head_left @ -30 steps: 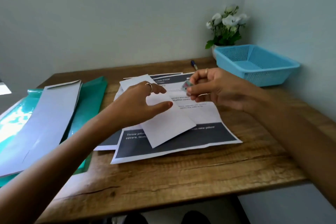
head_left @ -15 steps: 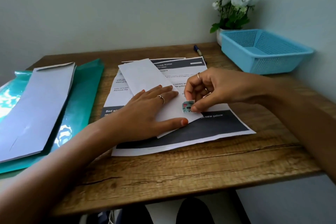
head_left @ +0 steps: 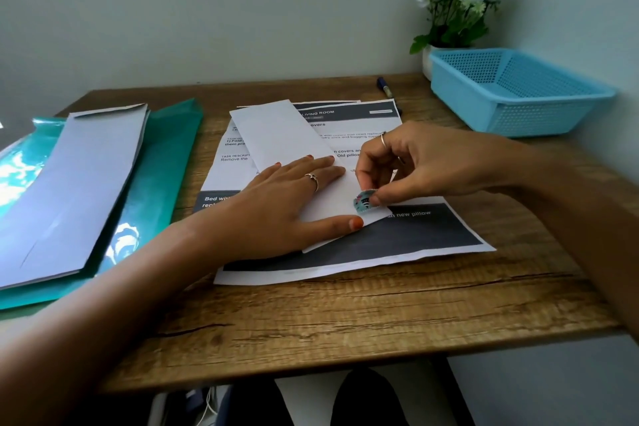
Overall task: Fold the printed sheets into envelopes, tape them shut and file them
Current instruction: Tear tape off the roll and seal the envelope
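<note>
A person's left hand (head_left: 287, 204) lies flat, fingers (head_left: 321, 162) straight and spread, pressing a folded white sheet (head_left: 287, 145) onto a stack of printed sheets (head_left: 397, 235) on the wooden surface (head_left: 345, 315). The right hand (head_left: 425, 162), just beside the left thumb, pinches a small patterned piece of tape (head_left: 363, 203) between thumb and forefinger, its remaining fingers curled, the tape touching the folded sheet near its lower right edge. Beyond the left hand's wrist, well apart from the fingers, grey envelopes (head_left: 69, 187) rest on a glossy green folder (head_left: 166, 162). Past the right hand, toward the wall, a blue mesh basket (head_left: 518, 93) stands near a pot of white flowers (head_left: 456, 7), with a dark marker pen (head_left: 384, 86) lying between the basket and the printed sheets.
</note>
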Demonstrator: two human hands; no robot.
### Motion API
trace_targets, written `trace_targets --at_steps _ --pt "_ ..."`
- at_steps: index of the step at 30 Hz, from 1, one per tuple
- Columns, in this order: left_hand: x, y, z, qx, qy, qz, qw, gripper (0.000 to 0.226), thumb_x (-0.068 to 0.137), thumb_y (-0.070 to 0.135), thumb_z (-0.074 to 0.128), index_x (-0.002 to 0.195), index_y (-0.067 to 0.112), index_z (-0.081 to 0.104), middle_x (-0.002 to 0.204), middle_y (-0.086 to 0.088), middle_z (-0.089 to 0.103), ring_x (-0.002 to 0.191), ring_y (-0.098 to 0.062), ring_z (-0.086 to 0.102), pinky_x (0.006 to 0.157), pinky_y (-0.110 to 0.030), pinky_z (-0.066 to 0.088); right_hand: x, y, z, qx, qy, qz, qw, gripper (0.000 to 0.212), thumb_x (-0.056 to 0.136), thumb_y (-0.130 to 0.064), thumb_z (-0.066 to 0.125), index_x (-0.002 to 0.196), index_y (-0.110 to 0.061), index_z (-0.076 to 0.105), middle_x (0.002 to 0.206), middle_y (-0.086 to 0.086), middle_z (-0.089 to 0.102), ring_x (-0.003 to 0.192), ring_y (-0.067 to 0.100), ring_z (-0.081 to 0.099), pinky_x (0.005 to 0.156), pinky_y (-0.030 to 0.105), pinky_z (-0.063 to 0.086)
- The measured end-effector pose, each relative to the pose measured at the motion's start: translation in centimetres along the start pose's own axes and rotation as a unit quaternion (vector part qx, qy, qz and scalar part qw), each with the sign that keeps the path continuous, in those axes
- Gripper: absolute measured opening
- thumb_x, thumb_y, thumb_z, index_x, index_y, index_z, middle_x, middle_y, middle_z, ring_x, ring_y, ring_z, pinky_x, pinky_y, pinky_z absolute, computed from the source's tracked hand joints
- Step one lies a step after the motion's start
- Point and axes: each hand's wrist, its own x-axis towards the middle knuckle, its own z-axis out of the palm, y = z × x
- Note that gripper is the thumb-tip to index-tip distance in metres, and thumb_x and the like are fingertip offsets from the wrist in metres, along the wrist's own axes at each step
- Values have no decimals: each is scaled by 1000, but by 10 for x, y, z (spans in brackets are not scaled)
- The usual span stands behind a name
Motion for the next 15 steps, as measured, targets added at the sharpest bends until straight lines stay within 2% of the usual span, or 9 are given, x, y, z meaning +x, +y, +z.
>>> trace_targets --at_steps 7,15 --pt "-1 1 -1 -2 -2 -3 1000 89 70 75 28 148 39 7 156 17 4 142 -2 2 113 -27 0 0 1 0 -23 7 2 1000 10 81 -14 70 87 -21 65 84 -10 66 82 7 61 73 18 51" --pt "-2 3 -2 -1 -4 -3 1000 89 70 74 28 148 38 7 157 16 3 142 -3 3 113 -26 1 0 1 1 -9 -3 2 1000 11 82 -10 69 84 -20 64 79 -10 64 71 0 57 68 13 48"
